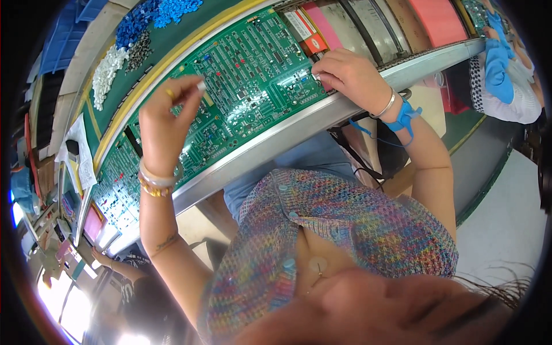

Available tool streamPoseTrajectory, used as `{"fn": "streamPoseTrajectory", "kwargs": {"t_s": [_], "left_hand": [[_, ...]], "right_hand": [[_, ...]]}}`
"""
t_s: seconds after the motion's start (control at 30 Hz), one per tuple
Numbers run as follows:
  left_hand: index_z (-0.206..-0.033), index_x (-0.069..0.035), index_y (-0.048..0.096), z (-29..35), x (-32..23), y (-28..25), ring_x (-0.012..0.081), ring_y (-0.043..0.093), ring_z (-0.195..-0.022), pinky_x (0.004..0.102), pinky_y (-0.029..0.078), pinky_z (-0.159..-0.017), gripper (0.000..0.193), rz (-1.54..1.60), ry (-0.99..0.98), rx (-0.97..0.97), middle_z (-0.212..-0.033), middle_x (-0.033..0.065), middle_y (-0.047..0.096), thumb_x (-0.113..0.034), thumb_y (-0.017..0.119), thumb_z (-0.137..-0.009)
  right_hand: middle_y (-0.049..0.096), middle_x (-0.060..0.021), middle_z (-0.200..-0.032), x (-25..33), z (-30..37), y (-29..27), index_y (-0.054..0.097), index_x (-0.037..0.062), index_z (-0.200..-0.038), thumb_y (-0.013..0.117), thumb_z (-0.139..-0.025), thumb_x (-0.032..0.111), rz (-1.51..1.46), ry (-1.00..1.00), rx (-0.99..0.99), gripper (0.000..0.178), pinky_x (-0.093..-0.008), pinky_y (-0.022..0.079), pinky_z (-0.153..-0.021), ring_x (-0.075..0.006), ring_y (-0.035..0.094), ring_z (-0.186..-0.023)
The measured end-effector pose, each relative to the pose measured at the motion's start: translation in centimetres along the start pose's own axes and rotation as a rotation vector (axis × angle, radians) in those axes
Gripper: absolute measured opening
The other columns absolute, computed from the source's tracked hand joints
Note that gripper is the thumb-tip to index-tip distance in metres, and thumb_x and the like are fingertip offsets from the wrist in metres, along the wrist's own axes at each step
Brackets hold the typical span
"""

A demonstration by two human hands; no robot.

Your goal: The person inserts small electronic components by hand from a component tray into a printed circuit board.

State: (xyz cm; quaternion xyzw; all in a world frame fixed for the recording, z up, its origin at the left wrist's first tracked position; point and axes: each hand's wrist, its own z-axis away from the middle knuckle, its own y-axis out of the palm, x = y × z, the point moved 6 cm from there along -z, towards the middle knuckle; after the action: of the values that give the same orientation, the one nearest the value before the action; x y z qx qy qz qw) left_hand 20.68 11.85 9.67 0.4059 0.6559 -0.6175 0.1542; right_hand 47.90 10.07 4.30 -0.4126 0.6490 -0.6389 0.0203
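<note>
A large green circuit board (253, 75), crowded with small parts, lies across the metal rail in front of me. Over its left part is my left hand (169, 118), thumb and forefinger pinching a small white part (201, 85) that looks like a connector. My right hand (352, 77) is at the board's right edge, its fingers closed together by the rim. Whatever those fingertips may hold is too small to make out. A blue wrist strap (404, 117) with a cord circles my right wrist.
Beyond the board lie heaps of white parts (109, 75), blue parts (135, 26) and black parts (138, 52). A second board (118, 178) sits to the left. A red-and-white box (305, 31) and a pink block (438, 22) stand right. Other people are at both sides.
</note>
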Motion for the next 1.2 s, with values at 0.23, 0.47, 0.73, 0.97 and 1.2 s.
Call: {"fn": "streamPoseTrajectory", "kwargs": {"t_s": [0.23, 0.47, 0.73, 0.97, 1.2], "left_hand": [[-0.1, -0.004, 0.069, 6.1, 0.6, 0.8, 0.0181, 0.067, -0.078, 0.0273, 0.053, -0.069, 0.021, -0.039, -0.148, 0.057, -0.087, 0.0104, 0.068, 0.002, 0.067, -0.079], [-0.091, -0.005, 0.068, 7.3, 1.0, 2.2, 0.0273, 0.062, -0.083, 0.0359, 0.05, -0.073, 0.018, -0.29, -0.089, 0.102, -0.09, 0.0093, 0.062, -0.004, 0.071, -0.073], [-0.091, -0.005, 0.068, 7.1, 0.2, 3.1, 0.0279, 0.058, -0.087, 0.0375, 0.049, -0.075, 0.02, -0.362, -0.044, 0.168, -0.09, 0.0081, 0.057, -0.004, 0.071, -0.071], [-0.101, -0.005, 0.069, 8.0, -0.6, 0.4, 0.0305, 0.061, -0.091, 0.0381, 0.051, -0.078, 0.027, -0.369, -0.033, 0.137, -0.1, 0.0115, 0.063, -0.003, 0.068, -0.074], [-0.11, -0.009, 0.064, 15.5, 7.7, -7.2, 0.0348, 0.065, -0.077, 0.0436, 0.049, -0.067, 0.03, -0.684, -0.704, -0.054, -0.083, 0.0157, 0.068, -0.032, 0.05, -0.096]], "right_hand": [[0.059, -0.0099, -0.088, 2.4, -0.4, -0.3, 0.064, 0.0024, -0.096, 0.062, -0.075, 0.004, 0.079, -0.144, 0.025, 0.021, -0.0362, 0.048, -0.075, -0.0281, 0.056, -0.087], [0.056, -0.0067, -0.087, 8.4, 2.9, 2.6, 0.065, 0.005, -0.1, 0.059, -0.076, 0.007, -0.218, -0.169, 0.053, 0.024, -0.0352, 0.045, -0.076, -0.026, 0.053, -0.085], [0.057, -0.0008, -0.086, 9.6, 4.0, 5.4, 0.066, 0.0101, -0.097, 0.063, -0.075, 0.011, -0.272, -0.187, -0.017, 0.022, -0.0333, 0.042, -0.076, -0.0202, 0.054, -0.084], [0.058, -0.001, -0.086, 9.6, 3.9, 5.4, 0.066, 0.0104, -0.098, 0.062, -0.076, 0.011, -0.29, -0.184, -0.029, 0.021, -0.0336, 0.042, -0.076, -0.0204, 0.054, -0.083], [0.063, -0.004, -0.102, 14.0, 1.8, 8.0, 0.065, 0.01, -0.105, 0.059, -0.079, 0.01, -0.405, -0.352, -0.003, 0.027, -0.0339, 0.049, -0.073, -0.0217, 0.061, -0.086]]}}
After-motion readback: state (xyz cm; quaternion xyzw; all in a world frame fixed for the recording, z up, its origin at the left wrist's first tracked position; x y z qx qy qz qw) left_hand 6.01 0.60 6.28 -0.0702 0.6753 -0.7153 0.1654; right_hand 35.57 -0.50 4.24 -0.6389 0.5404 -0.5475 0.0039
